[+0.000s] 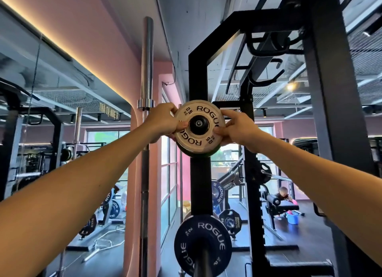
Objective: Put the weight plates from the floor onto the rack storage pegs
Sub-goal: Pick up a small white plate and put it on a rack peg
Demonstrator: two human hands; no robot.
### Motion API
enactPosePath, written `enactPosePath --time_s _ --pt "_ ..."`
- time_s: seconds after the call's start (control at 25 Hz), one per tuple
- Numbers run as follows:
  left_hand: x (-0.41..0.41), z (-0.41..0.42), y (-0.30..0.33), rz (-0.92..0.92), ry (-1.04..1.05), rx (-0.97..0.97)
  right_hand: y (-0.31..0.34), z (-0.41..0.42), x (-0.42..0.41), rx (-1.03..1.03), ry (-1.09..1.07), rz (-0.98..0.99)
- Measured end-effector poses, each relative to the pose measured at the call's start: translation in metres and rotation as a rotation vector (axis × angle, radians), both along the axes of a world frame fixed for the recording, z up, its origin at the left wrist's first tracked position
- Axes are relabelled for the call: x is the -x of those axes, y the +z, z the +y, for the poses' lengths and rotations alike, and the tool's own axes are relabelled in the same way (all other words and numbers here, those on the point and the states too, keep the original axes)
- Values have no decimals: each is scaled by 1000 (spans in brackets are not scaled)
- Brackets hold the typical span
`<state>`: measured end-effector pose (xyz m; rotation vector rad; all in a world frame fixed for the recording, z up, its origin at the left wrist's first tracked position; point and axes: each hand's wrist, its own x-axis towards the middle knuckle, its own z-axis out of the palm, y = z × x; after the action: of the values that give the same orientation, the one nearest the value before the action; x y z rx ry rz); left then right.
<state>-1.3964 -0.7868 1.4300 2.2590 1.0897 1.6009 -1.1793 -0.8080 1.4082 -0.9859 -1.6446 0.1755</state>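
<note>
Setting: gym hall with pink walls, mirrored side wall and dark floor.
Nearest: dark blue round ROGUE plate [202, 244] on a lower peg, flat face toward the camera.
Left hand [160, 124]: fingers curled round the left rim of the white round ROGUE weight plate [199, 124], thumb on its face.
Right hand [237, 130]: fingers curled round the right rim of the same plate, thumb tip on the face near the hub.
Plate position: at head height on a black storage peg [198, 123] of the black steel rack upright [198, 74]; peg end shows through the centre hole.
Plate facing: flat face toward the camera, axis running along the peg, away from the viewer.
Behind it: darker plate [194, 151] on the same peg.
Left of rack: chrome barbell [147, 91] standing upright.
Far: blue bucket [291, 217] on the floor.
</note>
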Motion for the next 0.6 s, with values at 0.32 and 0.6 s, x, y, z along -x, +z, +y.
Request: enactPosePath --time_s 0.32,0.6 --pt "-8 40 -3 20 62 14 2 29 -4 81 35 20" --pt "-11 49 -10 -1 87 -26 -3 27 1 107 8 55"
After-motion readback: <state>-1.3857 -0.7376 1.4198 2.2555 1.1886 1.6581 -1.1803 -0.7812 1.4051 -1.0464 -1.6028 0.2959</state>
